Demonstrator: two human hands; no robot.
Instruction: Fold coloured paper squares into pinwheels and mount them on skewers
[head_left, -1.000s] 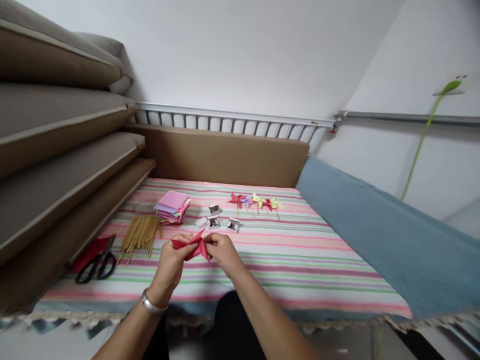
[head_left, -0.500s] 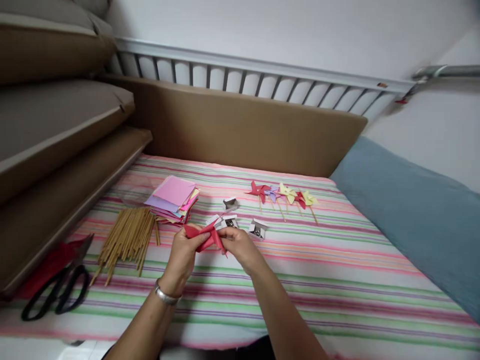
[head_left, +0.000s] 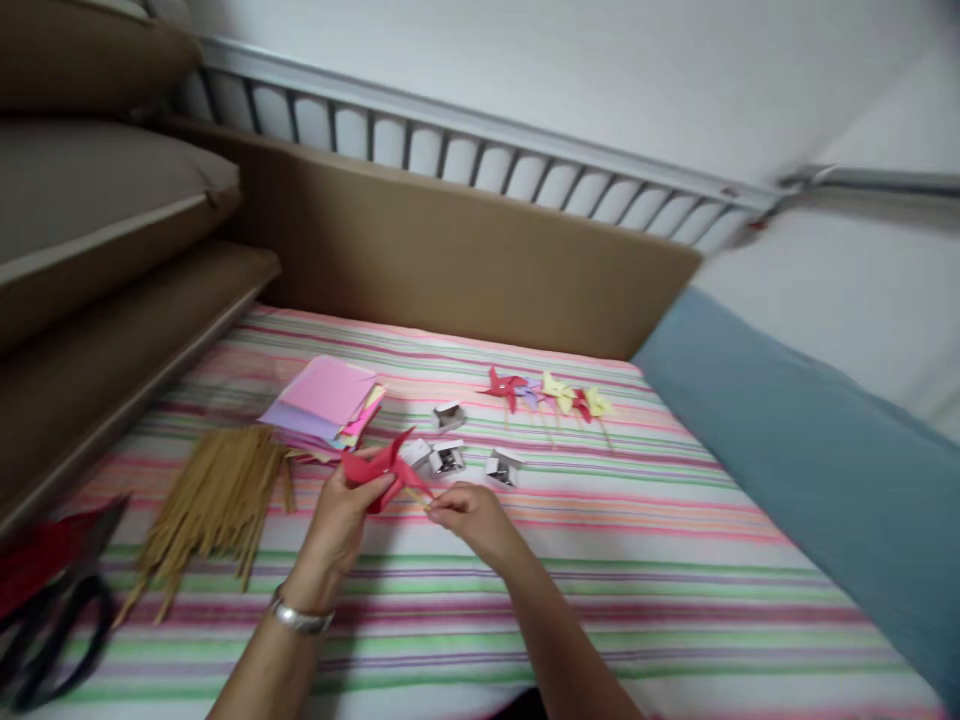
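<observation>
A red paper pinwheel (head_left: 384,470) is pinched in my left hand (head_left: 337,520), the thumb lying across its folded blades. To its right, my right hand (head_left: 472,515) is closed on a thin wooden stick (head_left: 415,496) that runs out from the pinwheel; the fingers hide its far end. Just beyond my hands stand small white boxes (head_left: 504,468), some with dark metal bits inside. A stack of coloured paper squares (head_left: 330,392) lies behind my left hand. Beside it is a heap of wooden sticks (head_left: 210,495).
Several finished pinwheels (head_left: 556,392) lie at the back right. Black-handled scissors (head_left: 71,620) and red material (head_left: 45,560) are at the left edge. A brown board (head_left: 450,250) backs the striped cloth (head_left: 637,600), with stacked cushions (head_left: 112,190) at left and a blue panel (head_left: 810,460) at right.
My right hand has moved off the pinwheel's blades and slightly down, with the stick now showing between my hands. The pinwheel has turned and its blades show spread. The view has shifted and tilted.
</observation>
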